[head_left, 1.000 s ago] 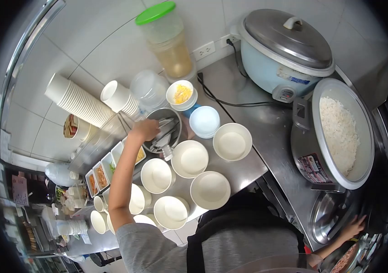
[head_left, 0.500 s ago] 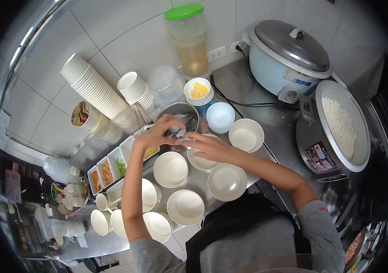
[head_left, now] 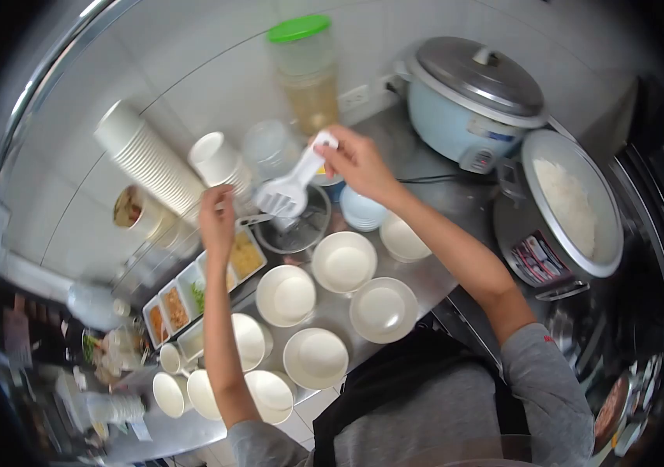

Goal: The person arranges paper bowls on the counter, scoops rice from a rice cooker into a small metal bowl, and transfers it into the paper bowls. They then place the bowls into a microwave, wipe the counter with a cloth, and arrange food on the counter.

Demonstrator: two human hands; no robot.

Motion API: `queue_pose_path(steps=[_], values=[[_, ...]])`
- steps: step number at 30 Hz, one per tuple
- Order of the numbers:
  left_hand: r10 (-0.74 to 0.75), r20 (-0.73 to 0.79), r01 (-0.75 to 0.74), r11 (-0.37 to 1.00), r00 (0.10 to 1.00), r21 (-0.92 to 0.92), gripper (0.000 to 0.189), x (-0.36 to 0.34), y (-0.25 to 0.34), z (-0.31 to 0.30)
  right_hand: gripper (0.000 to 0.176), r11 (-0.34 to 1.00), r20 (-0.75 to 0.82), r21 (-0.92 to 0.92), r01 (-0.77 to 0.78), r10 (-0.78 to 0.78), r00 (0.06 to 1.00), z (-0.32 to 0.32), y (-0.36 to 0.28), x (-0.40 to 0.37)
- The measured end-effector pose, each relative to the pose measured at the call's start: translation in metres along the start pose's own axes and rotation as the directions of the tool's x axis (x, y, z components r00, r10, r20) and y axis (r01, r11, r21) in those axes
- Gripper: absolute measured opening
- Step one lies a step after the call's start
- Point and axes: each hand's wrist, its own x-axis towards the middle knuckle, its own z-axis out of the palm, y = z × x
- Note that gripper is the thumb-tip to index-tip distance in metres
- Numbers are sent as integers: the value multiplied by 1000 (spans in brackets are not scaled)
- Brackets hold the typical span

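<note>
Extending obliquely from the grip of the right hand, a white plastic spatula with a slotted blade has its long axis running down and to the person's left. The grip is closed on the handle's upper end, thumb against fingers; the blade forms the lower, far end, slots open to view. Below the blade, a round stainless-steel bowl stands on the stainless-steel desk, utensils inside it; whether blade and contents touch cannot be told.

The left hand lies on the opposite side of the spatula, nearer the blade than the handle. Its fingers are curled and blurred, beside a slim, pale handle with a hole at its end; whether that grip is closed on the handle cannot be told. The blade thus lies between the two hands, with the right hand alone seen to hold the spatula.

About the pair: round white bowls on the body side; a stack of small pale-blue bowls just to the right of the steel bowl; farther right, a dark-bodied rice cooker, open, with white rice inside, nearer the right arm than the left.
</note>
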Motion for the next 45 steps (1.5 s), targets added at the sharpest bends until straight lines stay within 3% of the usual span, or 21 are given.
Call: queue_pose_path(steps=[2,5,7,9,11,13,15,17,18,21,24,28,30,33,35,37,38,40,45], values=[[71,-35,-69,996,997,48,13,4,41,-5,13,972,-205,222,78,-32,978,-36,-15,-4],[322,35,-324,942,946,93,18,14,105,6,12,952,-446,92,293,-224,866,-111,-82,-35],[374,128,-380,925,919,26,19,16,145,26,11,900,-546,-341,273,-426,721,-170,-132,-74],[440,235,-443,896,867,-43,18,18,179,56,12,759,-549,-647,69,-527,649,-227,-162,-118],[488,297,-474,872,820,-124,17,18,209,89,17,580,-584,-761,-293,-413,699,-278,-171,-156],[495,374,-419,867,784,-270,17,18,243,132,15,420,-618,-758,-499,-220,755,-332,-158,-191],[574,401,-392,803,714,-450,18,19,271,185,13,308,-623,-736,-603,39,781,-388,-142,-228],[569,461,-341,803,681,-488,19,17,294,249,15,14,-673,-693,-721,348,653,-407,-148,-233],[524,526,-262,829,670,-494,20,15,306,283,17,-139,-693,-665,-733,480,538,-415,-148,-237],[413,710,-107,895,570,-434,36,3,332,389,20,-619,-566,-770,-154,552,612,-426,-117,-233],[301,739,-181,954,603,-241,46,-7,353,451,20,-613,-527,-786,81,733,429,-435,-67,-232],[262,626,-168,964,734,-206,48,-13,349,476,13,-493,-395,-868,-58,617,681,-446,-59,-213],[193,664,-51,972,722,-227,47,-12,356,465,10,-459,-370,-879,-128,488,791,-441,-47,-200],[145,684,85,953,715,-291,44,-11,345,478,10,-697,-343,-716,35,396,852,-454,16,-185],[153,676,118,934,721,-338,42,-10,331,492,12,-661,-212,-741,122,402,891,-466,35,-175],[121,704,197,915,699,-353,41,-10,350,473,13,-713,-30,-665,222,322,946,-473,33,-172],[109,717,236,901,689,-364,40,-10,357,468,13,-697,-43,-676,240,362,931,-472,28,-170],[139,667,176,907,732,-382,40,-11,350,481,13,-671,-68,-690,271,433,899,-470,19,-161],[188,646,97,921,740,-379,45,-8,344,486,11,-538,102,-732,418,521,848,-453,27,-150]])
